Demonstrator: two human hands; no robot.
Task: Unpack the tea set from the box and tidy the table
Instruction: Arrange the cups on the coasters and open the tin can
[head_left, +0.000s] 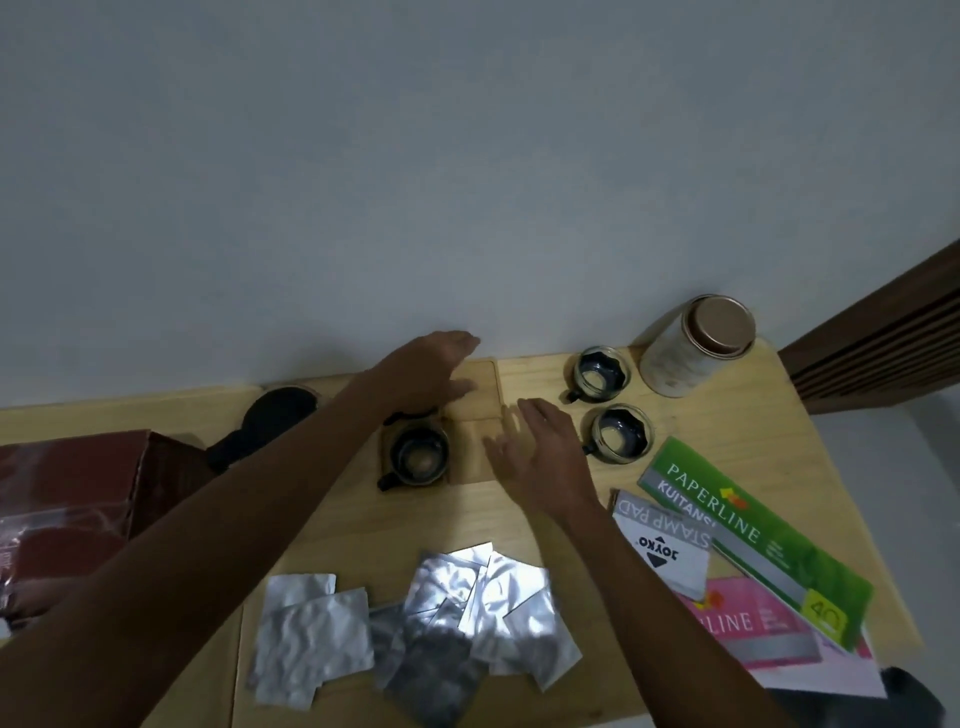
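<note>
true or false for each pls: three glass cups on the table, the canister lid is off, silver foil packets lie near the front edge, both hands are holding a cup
1. Three glass cups are out: one on the wooden tray at, two right of it. True.
2. The canister has its lid off. False: the lid is on.
3. Foil packets lie near the front edge. True.
4. Both hands hold cups. False: the left hand and right hand are open, holding nothing.

Table (727, 441) showing pale matt wood grain. Tray (480, 387) looking same light wood, smooth. Foil sachets (415, 613) gleaming crinkled, silvery. Cups (621, 431) appearing glossy glass, dark inside. Canister (675, 358) wearing coppery metallic lid. Green booklet (753, 530) shining as glossy paper.
</note>
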